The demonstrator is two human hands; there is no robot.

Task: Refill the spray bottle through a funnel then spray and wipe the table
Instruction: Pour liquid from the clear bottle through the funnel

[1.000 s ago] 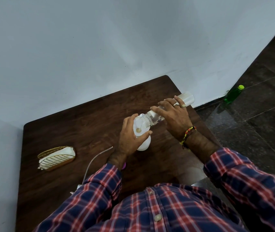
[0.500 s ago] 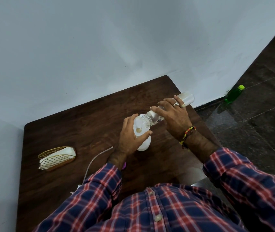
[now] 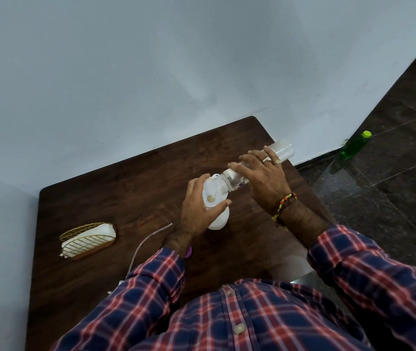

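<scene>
A white spray bottle (image 3: 219, 221) stands on the dark wooden table (image 3: 131, 188), with a white funnel (image 3: 213, 193) on its mouth. My left hand (image 3: 196, 209) is closed around the funnel and the bottle's top. My right hand (image 3: 262, 178) holds a clear plastic water bottle (image 3: 281, 150) tipped almost flat, its neck resting in the funnel. Clear liquid shows in the neck of the water bottle. The lower part of the spray bottle is partly hidden by my left hand.
A gold wire holder (image 3: 86, 240) with white napkins lies at the table's left. A thin white tube (image 3: 148, 239) runs toward my left sleeve, beside a small purple object (image 3: 189, 251). A green bottle (image 3: 355, 145) stands on the dark floor by the wall.
</scene>
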